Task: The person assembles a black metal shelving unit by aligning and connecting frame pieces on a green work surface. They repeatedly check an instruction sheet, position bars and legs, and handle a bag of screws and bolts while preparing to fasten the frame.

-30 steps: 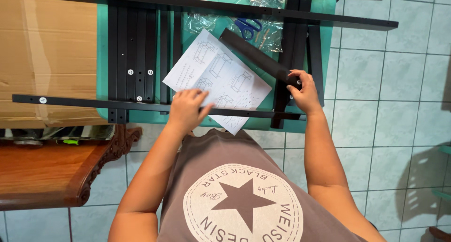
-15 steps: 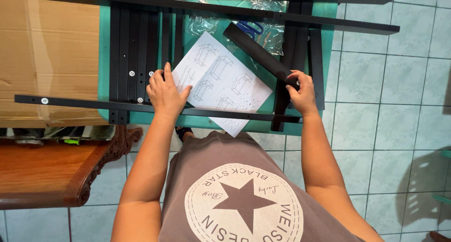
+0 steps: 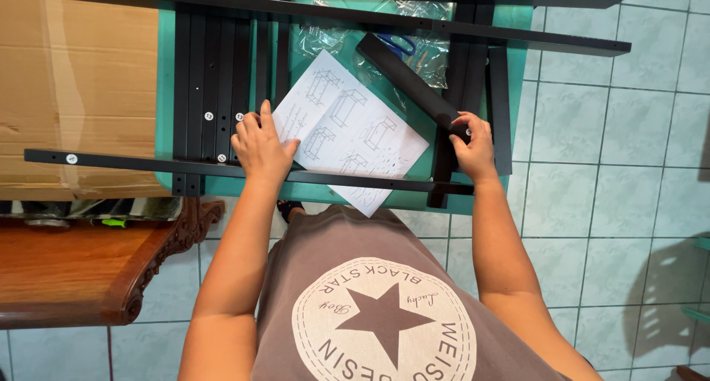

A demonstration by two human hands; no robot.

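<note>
Cardboard box (image 3: 70,85) lies flat at far left, plain brown with a pale tape strip down it; near it, a carved wooden table (image 3: 81,266) shows its edge. Moving right, black metal bars (image 3: 211,78) lie side by side on the green mat (image 3: 164,92), each carrying a small round white sticker. A long black rail (image 3: 148,163) crosses near the person. Left hand (image 3: 260,146) is spread flat, fingers open, pressing the left edge of the white instruction sheet (image 3: 355,133) with its line drawings. To do this well, I'd say keep that palm firm so the sheet stays readable. Clear plastic bags (image 3: 414,52) sit farther off, something blue inside. Right hand (image 3: 473,146) is closed around the near end of a short black bar (image 3: 407,81), which angles up-left over the paper.
</note>
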